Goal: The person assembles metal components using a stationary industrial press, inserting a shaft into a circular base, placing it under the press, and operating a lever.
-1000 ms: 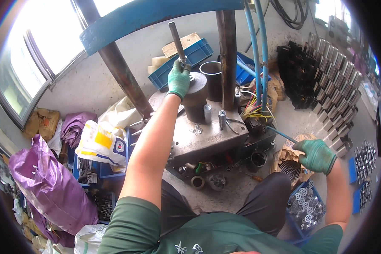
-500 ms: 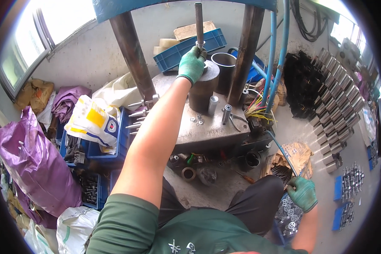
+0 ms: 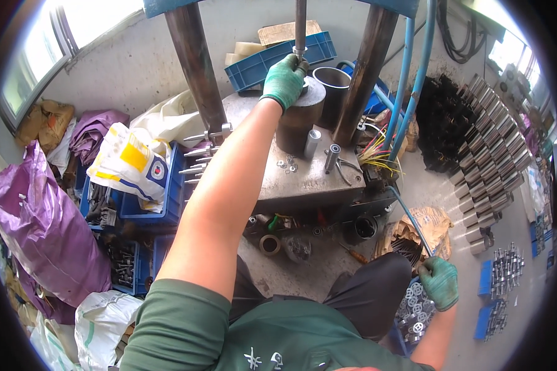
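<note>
My left hand (image 3: 284,81), in a green glove, reaches forward with its fingers closed around the lower part of an upright metal shaft (image 3: 300,25). A bright collar (image 3: 299,52) sits on the shaft just above the fingers. Below them stands a thick steel cylinder (image 3: 298,123) on the press table (image 3: 284,195); the shaft's lower end is hidden by the glove. Low on the right, my gloved right hand (image 3: 439,283) is closed on the end of a long blue lever (image 3: 411,219), which slants down from the press.
Steel posts (image 3: 195,68) flank the work. A short sleeve (image 3: 312,143), another sleeve (image 3: 332,158), pliers (image 3: 351,173) and small washers (image 3: 286,164) lie nearby. Blue bins (image 3: 173,185) and a purple sack (image 3: 49,235) are left; stacked metal tubes (image 3: 492,161) stand right.
The whole view has shifted slightly. My left hand still grips the shaft, and my right hand keeps its hold on the lever, with little visible movement of either.
</note>
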`<state>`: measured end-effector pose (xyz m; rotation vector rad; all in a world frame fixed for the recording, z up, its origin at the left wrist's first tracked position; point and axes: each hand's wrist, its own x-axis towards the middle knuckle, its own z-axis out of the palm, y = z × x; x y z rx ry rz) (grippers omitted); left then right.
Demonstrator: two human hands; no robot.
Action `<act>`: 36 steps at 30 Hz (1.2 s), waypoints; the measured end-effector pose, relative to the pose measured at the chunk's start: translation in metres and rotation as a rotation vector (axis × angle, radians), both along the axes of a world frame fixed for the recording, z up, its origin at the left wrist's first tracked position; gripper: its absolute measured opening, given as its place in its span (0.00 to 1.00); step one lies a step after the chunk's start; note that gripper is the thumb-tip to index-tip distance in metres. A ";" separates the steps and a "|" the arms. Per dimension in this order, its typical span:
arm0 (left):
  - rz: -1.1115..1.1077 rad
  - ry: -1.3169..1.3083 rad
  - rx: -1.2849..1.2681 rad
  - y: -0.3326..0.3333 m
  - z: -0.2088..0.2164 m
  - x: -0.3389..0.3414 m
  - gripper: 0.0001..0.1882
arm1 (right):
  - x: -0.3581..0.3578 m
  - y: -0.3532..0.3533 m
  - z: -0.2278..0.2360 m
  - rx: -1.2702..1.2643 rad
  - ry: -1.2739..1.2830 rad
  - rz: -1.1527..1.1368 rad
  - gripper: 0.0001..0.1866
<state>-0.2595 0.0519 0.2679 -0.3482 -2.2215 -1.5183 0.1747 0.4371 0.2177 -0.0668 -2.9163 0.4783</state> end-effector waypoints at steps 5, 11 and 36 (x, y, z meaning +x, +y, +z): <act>-0.002 -0.008 0.011 0.001 0.003 0.003 0.13 | 0.000 -0.001 -0.001 0.000 0.002 -0.017 0.05; -0.045 -0.025 0.070 -0.001 -0.003 -0.004 0.13 | -0.001 -0.001 0.003 -0.039 -0.029 -0.041 0.06; -0.140 0.140 0.284 -0.019 -0.011 -0.012 0.16 | -0.082 0.038 0.064 -0.005 -0.066 0.071 0.20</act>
